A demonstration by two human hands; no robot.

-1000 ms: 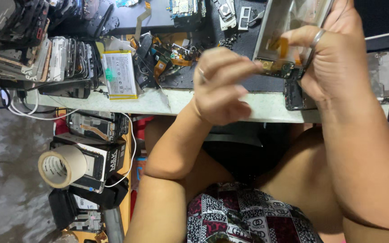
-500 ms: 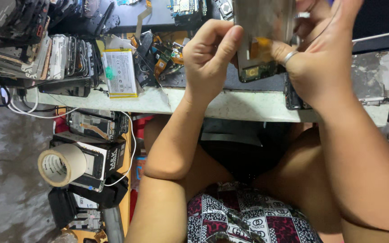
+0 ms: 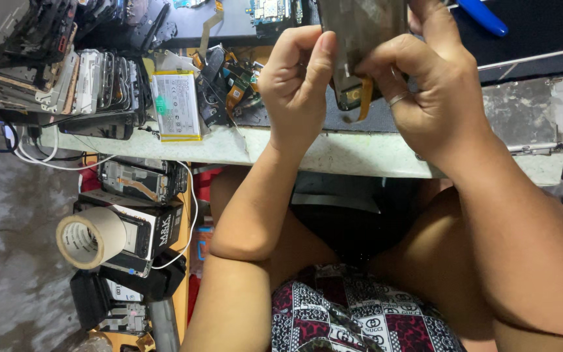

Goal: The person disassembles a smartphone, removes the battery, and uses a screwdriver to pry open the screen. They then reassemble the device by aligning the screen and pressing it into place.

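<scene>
Nearest, at the bottom of the frame, your patterned cloth (image 3: 360, 313) covers your lap, forearms rising from it. Lower left: a tape roll (image 3: 90, 237) lying on stacked black boxes (image 3: 144, 231) beside a white cable (image 3: 187, 215). Mid-frame, the pale bench edge (image 3: 333, 153) runs across. Above it, at top centre, your left hand (image 3: 298, 88) is curled shut, thumb pressed against the edge of a phone panel (image 3: 363, 39). Your right hand (image 3: 428, 94), ring on one finger, grips the same panel from the right, fingers pinching near its orange flex (image 3: 361, 101). The panel is held up off the bench, between both hands. Farther, upper left: a battery (image 3: 175, 105) lying flat, and a row of phone frames (image 3: 92, 81) standing on edge. Upper right: a blue handle (image 3: 483, 16), and a bare frame (image 3: 535, 111) lying flat.
</scene>
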